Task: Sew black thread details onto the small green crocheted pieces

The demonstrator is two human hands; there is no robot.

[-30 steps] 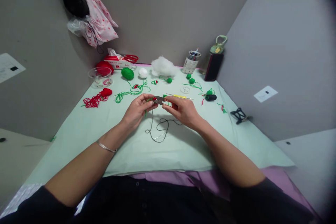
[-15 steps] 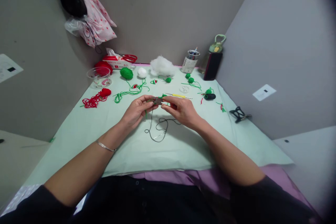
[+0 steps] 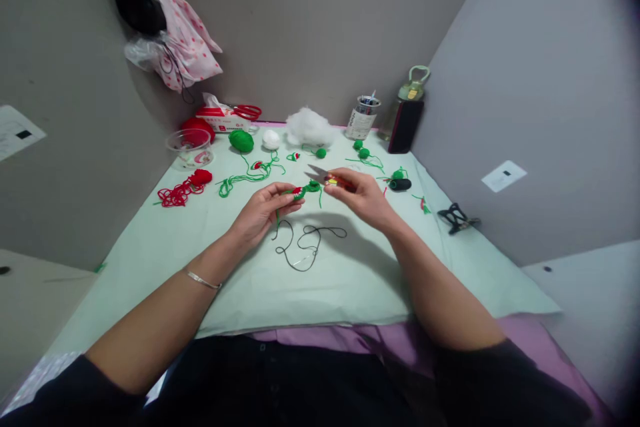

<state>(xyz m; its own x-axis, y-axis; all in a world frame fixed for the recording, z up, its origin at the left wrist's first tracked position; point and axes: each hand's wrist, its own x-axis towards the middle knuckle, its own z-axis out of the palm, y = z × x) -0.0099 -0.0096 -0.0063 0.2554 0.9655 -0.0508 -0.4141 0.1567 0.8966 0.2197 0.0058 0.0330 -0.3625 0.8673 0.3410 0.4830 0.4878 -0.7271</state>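
Note:
Between the thumb and fingers of my left hand (image 3: pixel 266 210) is a small crochet piece (image 3: pixel 299 193) in red, white and green, with green yarn trailing from it. My right hand (image 3: pixel 364 197) is closed round the handles of a pair of thread snips (image 3: pixel 319 172). Their blades are apart and point left, just above and beyond the crochet piece. On the cloth below lies a loose, looped black thread (image 3: pixel 291 267), a thin needle (image 3: pixel 301 260) beside its loops. A yellow crochet hook, seen earlier, is mostly hidden by my right hand.
Along the back stand a tissue box with red scissors (image 3: pixel 247 111), a green yarn ball (image 3: pixel 241 141), white stuffing (image 3: pixel 309 127), a pen cup (image 3: pixel 363 119) and a bottle (image 3: pixel 411 90). Red yarn (image 3: pixel 180 191) lies left, a black claw clip (image 3: pixel 455 219) right. Walls enclose the table.
My right hand has moved right and up with the snips, away from the crochet piece. The black thread has come off the piece, its end now lying on the cloth.

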